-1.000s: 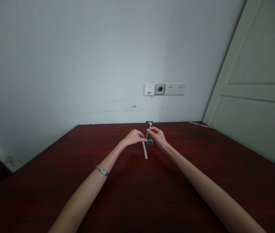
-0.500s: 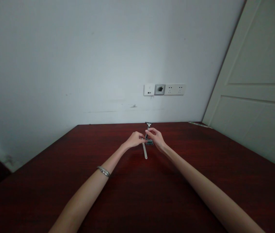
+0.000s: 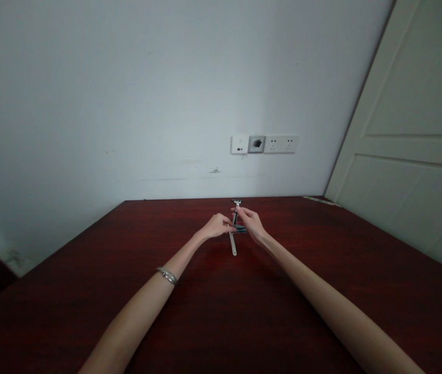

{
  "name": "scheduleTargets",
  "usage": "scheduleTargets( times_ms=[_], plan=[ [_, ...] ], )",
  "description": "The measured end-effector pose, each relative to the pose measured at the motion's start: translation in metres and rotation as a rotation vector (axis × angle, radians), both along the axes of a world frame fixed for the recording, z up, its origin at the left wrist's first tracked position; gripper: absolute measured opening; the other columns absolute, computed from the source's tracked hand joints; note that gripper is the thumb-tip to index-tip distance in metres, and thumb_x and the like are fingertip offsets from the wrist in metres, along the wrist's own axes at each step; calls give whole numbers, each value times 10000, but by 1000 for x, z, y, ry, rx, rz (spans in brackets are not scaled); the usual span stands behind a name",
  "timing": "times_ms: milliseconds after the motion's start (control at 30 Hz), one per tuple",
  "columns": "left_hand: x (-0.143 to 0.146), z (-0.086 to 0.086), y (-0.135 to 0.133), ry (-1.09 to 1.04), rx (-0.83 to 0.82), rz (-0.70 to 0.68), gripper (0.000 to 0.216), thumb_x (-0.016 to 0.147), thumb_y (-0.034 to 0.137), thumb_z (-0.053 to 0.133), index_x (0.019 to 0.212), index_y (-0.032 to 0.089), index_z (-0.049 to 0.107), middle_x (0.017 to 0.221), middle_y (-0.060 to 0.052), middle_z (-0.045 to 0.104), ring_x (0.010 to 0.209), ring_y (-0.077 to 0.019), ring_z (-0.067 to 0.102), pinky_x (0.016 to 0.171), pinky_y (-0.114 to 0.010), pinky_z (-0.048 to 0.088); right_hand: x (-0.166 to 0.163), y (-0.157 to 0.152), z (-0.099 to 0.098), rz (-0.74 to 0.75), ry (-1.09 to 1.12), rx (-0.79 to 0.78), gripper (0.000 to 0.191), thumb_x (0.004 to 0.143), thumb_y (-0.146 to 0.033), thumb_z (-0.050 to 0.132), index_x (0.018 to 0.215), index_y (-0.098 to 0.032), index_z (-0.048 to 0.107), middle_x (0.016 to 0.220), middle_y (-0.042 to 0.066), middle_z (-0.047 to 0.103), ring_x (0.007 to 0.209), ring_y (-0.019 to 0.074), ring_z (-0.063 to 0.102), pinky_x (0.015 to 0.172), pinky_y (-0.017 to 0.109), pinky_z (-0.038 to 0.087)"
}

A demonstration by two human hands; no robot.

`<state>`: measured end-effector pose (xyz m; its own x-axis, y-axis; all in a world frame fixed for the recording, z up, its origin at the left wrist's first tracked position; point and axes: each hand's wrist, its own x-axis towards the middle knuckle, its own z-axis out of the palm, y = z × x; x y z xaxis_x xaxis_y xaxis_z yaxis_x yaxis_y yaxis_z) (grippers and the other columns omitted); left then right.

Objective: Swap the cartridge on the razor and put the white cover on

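A razor (image 3: 235, 217) stands upright, its wide head (image 3: 237, 201) at the top. The fingers of my right hand (image 3: 252, 224) are closed on its handle. Its lower end is at a small, dark, see-through razor stand (image 3: 240, 228); whether it sits inside cannot be made out. My left hand (image 3: 215, 225) has its thumb and fingers closed at the left edge of this stand, steadying it. A flat, pale stick with a small hole in its end (image 3: 233, 245) lies on the table, its far end hidden under the left fingers.
The dark red wooden table (image 3: 221, 306) meets a white wall (image 3: 166, 104) at the back. Wall sockets (image 3: 281, 144) sit above its rear edge. A pale panelled door (image 3: 411, 140) borders the right side, with a thin patterned strip (image 3: 321, 201) in the back right corner.
My right hand has brought the razor slightly down and to the left, closer to the stand. My left hand and the pale stick have hardly moved.
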<state>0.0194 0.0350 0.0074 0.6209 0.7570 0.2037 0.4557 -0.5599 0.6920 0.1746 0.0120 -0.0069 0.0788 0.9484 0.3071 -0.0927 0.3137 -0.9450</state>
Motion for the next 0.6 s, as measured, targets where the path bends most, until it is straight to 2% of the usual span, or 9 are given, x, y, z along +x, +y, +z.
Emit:
scheduleTargets(
  times_ms=[167, 300, 333, 433, 500, 533, 600],
  plan=[
    [-2, 4, -2, 6, -31, -27, 306, 625, 398, 672, 703, 105, 709, 569, -11, 596, 537, -109, 477, 519, -221, 326, -1, 0, 0, -19, 3, 27, 428, 690, -573, 596, 803, -169, 682, 747, 30, 633, 656, 132, 557, 572, 240, 427],
    [-16, 21, 5, 98, -221, -105, 370, 606, 425, 693, 810, 117, 705, 607, -25, 621, 506, -106, 500, 481, -216, 342, 0, 1, 3, -45, 64, 46, 444, 679, -588, 601, 764, -157, 664, 699, 36, 630, 616, 135, 557, 534, 240, 427],
    [-19, 26, 9, 90, -251, -82, 378, 618, 435, 685, 820, 117, 699, 633, -38, 632, 524, -113, 522, 479, -213, 350, 0, 1, 5, -46, 81, 50, 445, 676, -590, 604, 762, -156, 659, 693, 39, 630, 613, 138, 560, 531, 242, 432],
    [-24, 38, 25, -98, -323, 129, 393, 700, 472, 612, 848, 112, 667, 760, -85, 668, 605, -127, 580, 510, -206, 381, -2, -3, 10, -23, 140, 23, 443, 662, -592, 620, 765, -161, 640, 680, 41, 623, 593, 139, 569, 508, 240, 444],
    [-22, 42, 34, -278, -459, 227, 396, 760, 472, 552, 895, 111, 642, 873, -114, 674, 664, -135, 606, 563, -217, 417, -6, -8, 13, 3, 184, -18, 445, 648, -596, 633, 764, -167, 619, 656, 30, 607, 550, 128, 559, 472, 231, 440],
    [-19, 43, 38, -372, -553, 215, 407, 789, 476, 515, 927, 112, 631, 940, -127, 667, 709, -143, 617, 605, -230, 438, -9, -12, 15, 11, 203, -31, 445, 645, -598, 635, 763, -170, 606, 637, 21, 595, 522, 119, 547, 454, 227, 435],
    [-13, 43, 43, -538, -757, 100, 460, 835, 499, 426, 995, 108, 607, 1068, -155, 630, 813, -173, 627, 696, -273, 464, -16, -19, 16, 15, 231, -37, 442, 650, -607, 624, 749, -179, 574, 590, 0, 561, 469, 103, 515, 421, 220, 421]
  ],
)
